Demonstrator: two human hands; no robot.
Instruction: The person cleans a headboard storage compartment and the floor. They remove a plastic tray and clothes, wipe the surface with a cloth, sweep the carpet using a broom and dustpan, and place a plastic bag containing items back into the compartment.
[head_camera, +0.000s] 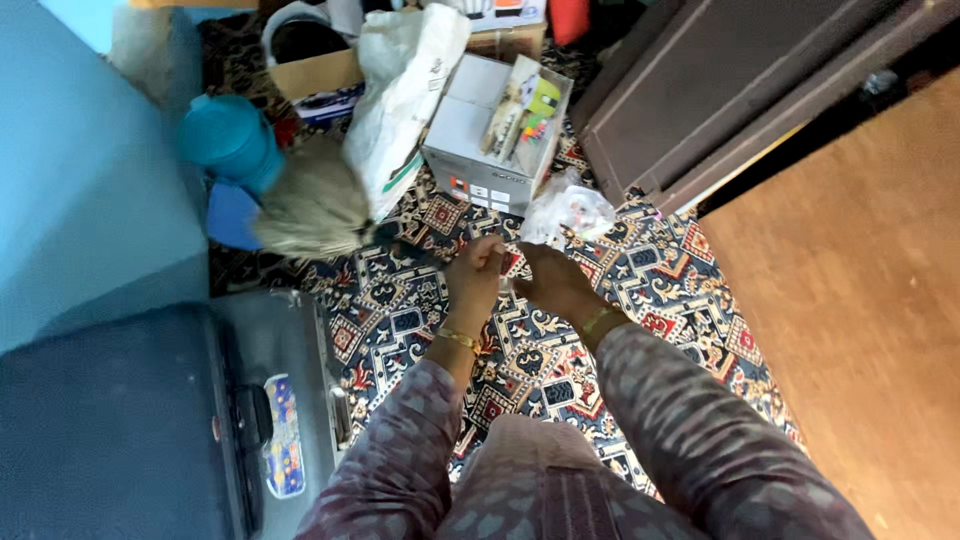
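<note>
Where both hands meet low over the patterned carpet (420, 330), a clear plastic bag (568, 212) is noted just beyond the right hand (555, 285), its long axis running away toward the white cardboard box (480, 150). Right grip: pinched on the bag's near end, apparently. Left hand (475, 280): fingers curled together beside it, contents not discernible; slightly farther from the bag.

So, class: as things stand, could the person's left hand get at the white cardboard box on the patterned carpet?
Probably yes. The left hand is beside the right hand at a clear plastic bag, and the white cardboard box lies just beyond, with only bare patterned carpet between.
</note>
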